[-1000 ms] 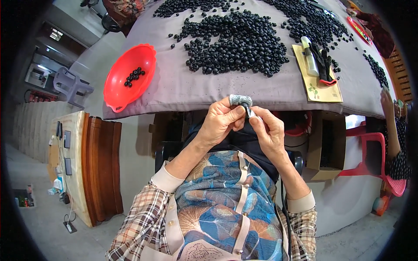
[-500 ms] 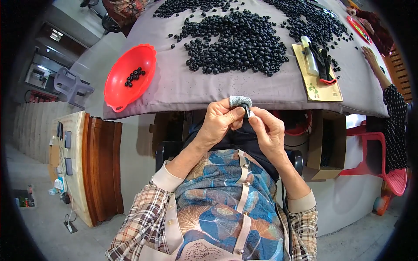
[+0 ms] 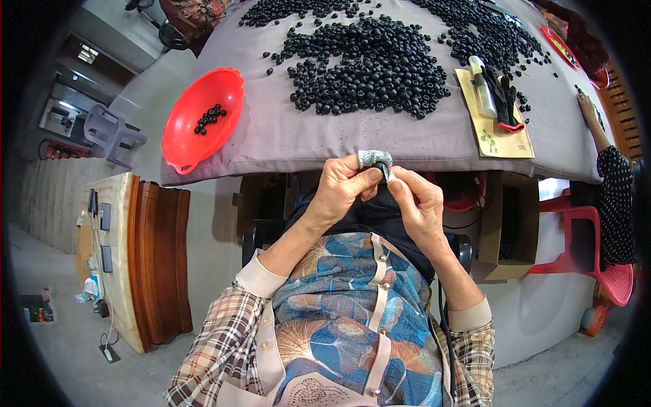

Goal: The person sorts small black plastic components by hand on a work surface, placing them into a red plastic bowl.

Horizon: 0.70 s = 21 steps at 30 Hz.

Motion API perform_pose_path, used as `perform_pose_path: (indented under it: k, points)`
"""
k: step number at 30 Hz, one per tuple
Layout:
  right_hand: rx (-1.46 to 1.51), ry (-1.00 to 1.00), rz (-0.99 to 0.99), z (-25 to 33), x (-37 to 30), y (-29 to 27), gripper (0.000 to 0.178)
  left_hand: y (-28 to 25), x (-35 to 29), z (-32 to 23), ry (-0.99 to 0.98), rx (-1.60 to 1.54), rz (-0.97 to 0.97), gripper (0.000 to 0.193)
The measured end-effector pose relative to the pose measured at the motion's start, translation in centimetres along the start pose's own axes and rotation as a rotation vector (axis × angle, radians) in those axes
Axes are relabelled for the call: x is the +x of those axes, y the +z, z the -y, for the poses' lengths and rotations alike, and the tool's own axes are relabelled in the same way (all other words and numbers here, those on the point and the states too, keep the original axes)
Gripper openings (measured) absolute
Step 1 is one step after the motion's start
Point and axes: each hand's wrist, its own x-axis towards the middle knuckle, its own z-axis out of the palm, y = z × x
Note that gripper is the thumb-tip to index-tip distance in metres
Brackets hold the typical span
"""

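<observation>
My left hand point(image 3: 344, 188) is closed at the table's near edge, thumb pressed toward a forefinger that wears a speckled grey finger cover point(image 3: 374, 158). Between them sits a small dark piece that looks like a black bead point(image 3: 380, 167), mostly hidden by the fingers. My right hand point(image 3: 419, 203) meets it from the right. Its thumb and fingers pinch a small pointed, blade-like metal thing point(image 3: 388, 176) against the dark piece. Beyond both hands, a wide heap of round black beads point(image 3: 366, 64), many with visible holes, lies on the grey cloth.
On the left, a red scalloped bowl point(image 3: 203, 146) holds several black beads. A yellow card point(image 3: 498, 142) carries a white-capped tube point(image 3: 483, 91) and a black glove point(image 3: 506, 102). Another person's hand point(image 3: 587, 107) rests at the right edge. An open cardboard box point(image 3: 508, 224) stands under the table.
My two hands stay almost in place, with only a slight shift at the fingertips. At the right, the other person's hand has moved a little away from me and toward the table's edge.
</observation>
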Motion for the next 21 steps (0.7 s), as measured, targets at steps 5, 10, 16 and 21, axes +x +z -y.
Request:
perform_pose_path:
  k: [5,10,16,21]
  points:
    - [-0.021,0.017,0.008,0.29,0.14,-0.09,0.016,0.11,-0.01,0.11,0.006,-0.008,-0.013,0.012]
    - [-0.039,0.034,0.005,0.16,0.15,-0.10,0.016,0.54,0.00,0.07,0.009,0.060,-0.028,0.012]
    - [0.079,0.095,-0.015,-0.07,0.27,-0.14,0.019,0.58,0.10,0.48,-0.027,-0.129,-0.023,0.013]
    - [0.350,0.218,0.031,-0.26,0.21,-0.63,0.021,0.48,0.38,0.33,-0.064,-0.268,0.043,0.016]
